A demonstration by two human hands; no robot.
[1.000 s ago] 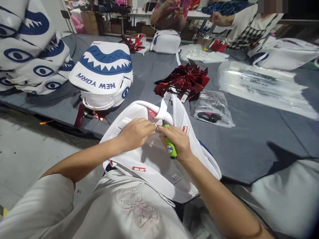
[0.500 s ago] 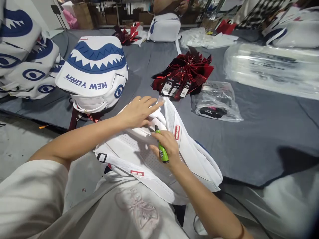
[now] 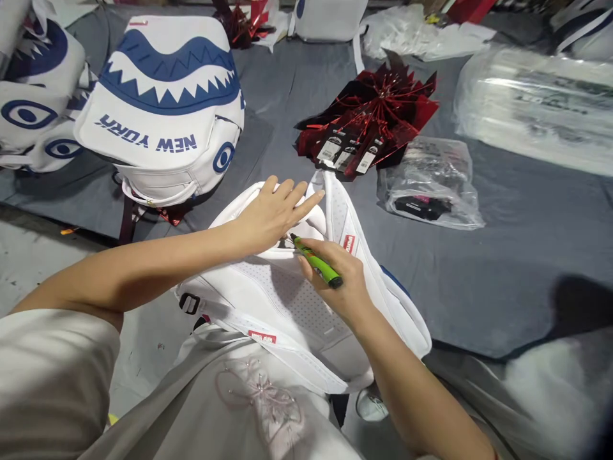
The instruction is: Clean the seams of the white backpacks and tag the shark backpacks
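The right hand (image 3: 342, 281) grips a green pen (image 3: 317, 262), tip pointing to ten o'clock. The left hand (image 3: 271, 214) lies flat on the white bag (image 3: 282, 300), touching the tip.

Bright even light, warped edges.

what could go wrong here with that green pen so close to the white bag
The right hand holds the green pen with its tip at the top of the white backpack; a slip could leave a stray mark on the white fabric. The left hand lies flat right beside the tip, so it might get marked or jabbed too.
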